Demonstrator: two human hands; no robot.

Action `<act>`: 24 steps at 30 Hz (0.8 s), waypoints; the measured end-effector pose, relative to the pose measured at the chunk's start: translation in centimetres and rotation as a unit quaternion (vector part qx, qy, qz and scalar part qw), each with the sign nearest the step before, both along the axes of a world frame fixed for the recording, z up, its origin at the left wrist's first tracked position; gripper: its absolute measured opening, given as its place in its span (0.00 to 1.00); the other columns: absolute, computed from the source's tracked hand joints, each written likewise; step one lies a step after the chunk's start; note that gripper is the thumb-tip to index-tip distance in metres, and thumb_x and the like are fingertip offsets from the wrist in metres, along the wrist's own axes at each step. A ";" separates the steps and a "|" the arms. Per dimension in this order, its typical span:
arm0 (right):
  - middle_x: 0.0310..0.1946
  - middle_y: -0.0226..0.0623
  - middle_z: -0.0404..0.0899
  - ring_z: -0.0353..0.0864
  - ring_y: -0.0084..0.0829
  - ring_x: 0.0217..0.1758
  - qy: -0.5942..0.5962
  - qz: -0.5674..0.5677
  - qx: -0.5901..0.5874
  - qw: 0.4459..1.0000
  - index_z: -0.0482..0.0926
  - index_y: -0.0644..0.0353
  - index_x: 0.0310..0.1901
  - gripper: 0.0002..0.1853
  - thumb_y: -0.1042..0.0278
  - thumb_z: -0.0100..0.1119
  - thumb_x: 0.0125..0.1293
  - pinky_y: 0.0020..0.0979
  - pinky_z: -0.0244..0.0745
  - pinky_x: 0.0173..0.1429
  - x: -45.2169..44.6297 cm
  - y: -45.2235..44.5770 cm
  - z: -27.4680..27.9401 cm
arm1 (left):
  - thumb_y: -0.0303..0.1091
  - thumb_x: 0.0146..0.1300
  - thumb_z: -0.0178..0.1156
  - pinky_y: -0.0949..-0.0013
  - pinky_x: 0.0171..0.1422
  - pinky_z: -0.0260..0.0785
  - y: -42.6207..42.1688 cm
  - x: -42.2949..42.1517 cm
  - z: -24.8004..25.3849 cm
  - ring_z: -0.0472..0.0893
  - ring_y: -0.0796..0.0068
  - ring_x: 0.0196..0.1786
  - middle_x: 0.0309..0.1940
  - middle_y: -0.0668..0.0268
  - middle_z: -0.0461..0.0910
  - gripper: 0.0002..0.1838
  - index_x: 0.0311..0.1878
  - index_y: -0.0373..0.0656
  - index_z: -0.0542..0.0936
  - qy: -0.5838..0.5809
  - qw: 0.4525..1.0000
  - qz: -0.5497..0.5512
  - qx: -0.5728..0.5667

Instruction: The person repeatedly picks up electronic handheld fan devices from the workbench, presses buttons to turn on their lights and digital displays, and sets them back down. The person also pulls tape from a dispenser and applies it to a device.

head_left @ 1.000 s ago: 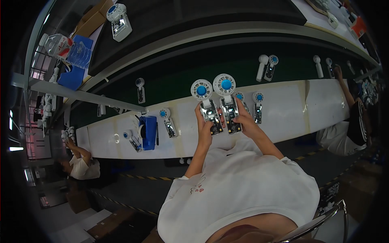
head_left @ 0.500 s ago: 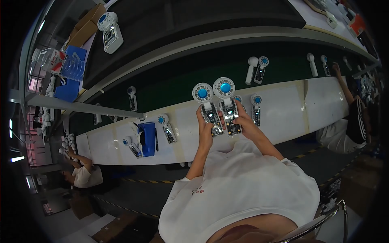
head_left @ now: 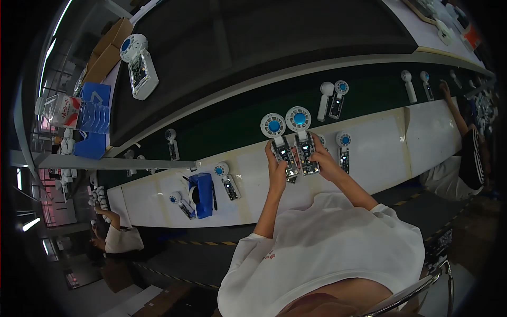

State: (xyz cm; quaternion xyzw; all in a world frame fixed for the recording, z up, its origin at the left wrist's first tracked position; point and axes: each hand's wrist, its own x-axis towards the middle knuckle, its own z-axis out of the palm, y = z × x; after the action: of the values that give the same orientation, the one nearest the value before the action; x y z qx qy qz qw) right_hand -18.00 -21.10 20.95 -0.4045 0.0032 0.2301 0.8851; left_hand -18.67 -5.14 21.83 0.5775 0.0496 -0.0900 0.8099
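Observation:
Two white handheld fans with blue hubs and open handles showing circuit boards are held upright, side by side, over the white bench (head_left: 375,153). My left hand (head_left: 275,166) is closed round the handle of the left fan (head_left: 273,126). Closed on the right fan (head_left: 299,119) is my right hand (head_left: 325,161), its thumb on the handle. Small lights glow on both boards. Just behind my right hand, another fan (head_left: 344,139) lies on the bench, and one more is partly hidden beside it. To the left lies a fan (head_left: 222,170) with its board exposed.
A blue bin (head_left: 204,195) holding a roll stands left on the bench, near another fan (head_left: 175,198). More fans lie on the green belt (head_left: 243,127). One fan (head_left: 141,71) and a bottle (head_left: 79,113) are on the upper shelf. Co-workers sit at both ends.
The view has shifted, so the bench and shelf items appear lower. Both hands still hold the two fans, which now appear slightly further right and lower in view.

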 end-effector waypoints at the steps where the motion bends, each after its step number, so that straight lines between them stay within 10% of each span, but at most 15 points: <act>1: 0.55 0.39 0.65 0.70 0.26 0.53 -0.006 -0.002 -0.014 1.000 0.43 0.55 0.69 0.42 0.77 0.43 0.49 0.27 0.69 0.54 0.5 0.0 -0.5 | 0.23 0.48 0.42 0.70 0.61 0.59 0.1 0.5 -1.2 0.67 0.66 0.57 0.58 0.55 0.62 0.38 0.67 0.40 0.49 -0.028 0.998 0.013 0.053; 10: 0.54 0.38 0.64 0.69 0.28 0.54 0.022 -0.005 -0.046 0.999 0.46 0.56 0.67 0.38 0.74 0.46 0.53 0.28 0.66 0.56 3.7 1.1 -3.5 | 0.25 0.51 0.45 0.69 0.63 0.56 1.1 3.2 -6.3 0.67 0.64 0.57 0.56 0.54 0.64 0.35 0.66 0.39 0.51 -0.080 0.984 0.064 0.146; 13: 0.54 0.42 0.64 0.68 0.30 0.54 0.024 0.004 -0.208 0.978 0.49 0.62 0.64 0.42 0.69 0.61 0.48 0.28 0.66 0.58 7.2 3.2 -6.3 | 0.27 0.44 0.65 0.67 0.52 0.67 2.2 6.3 -9.1 0.74 0.64 0.48 0.48 0.54 0.71 0.40 0.61 0.41 0.56 0.014 0.952 0.147 0.267; 18: 0.54 0.53 0.64 0.65 0.45 0.58 -0.076 -0.102 -0.543 0.830 0.53 0.69 0.62 0.50 0.67 0.72 0.37 0.37 0.65 0.61 14.4 7.8 -14.6 | 0.31 0.38 0.70 0.61 0.57 0.65 5.7 12.3 -13.9 0.71 0.56 0.54 0.53 0.50 0.68 0.44 0.60 0.41 0.58 0.058 0.928 0.185 0.319; 20: 0.54 0.54 0.63 0.64 0.48 0.59 -0.086 -0.115 -0.568 0.811 0.53 0.69 0.62 0.50 0.67 0.72 0.37 0.40 0.64 0.61 17.3 9.7 -16.7 | 0.37 0.35 0.72 0.54 0.63 0.57 7.8 14.8 -16.4 0.60 0.50 0.62 0.60 0.48 0.59 0.45 0.59 0.40 0.61 0.061 0.813 0.168 0.554; 24: 0.55 0.55 0.60 0.61 0.52 0.58 -0.189 -0.136 -0.648 0.726 0.55 0.69 0.61 0.46 0.66 0.70 0.40 0.44 0.62 0.61 17.9 9.8 -17.8 | 0.42 0.33 0.73 0.49 0.65 0.50 10.5 17.0 -18.0 0.51 0.47 0.65 0.62 0.48 0.53 0.46 0.59 0.39 0.63 0.006 0.781 0.114 0.614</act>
State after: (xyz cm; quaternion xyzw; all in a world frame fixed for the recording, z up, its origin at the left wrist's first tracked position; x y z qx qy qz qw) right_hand -0.13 -11.28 3.13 -0.9097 0.0395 -0.0317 0.4121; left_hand -1.71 5.35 3.85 0.9422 0.1648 0.0488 0.2874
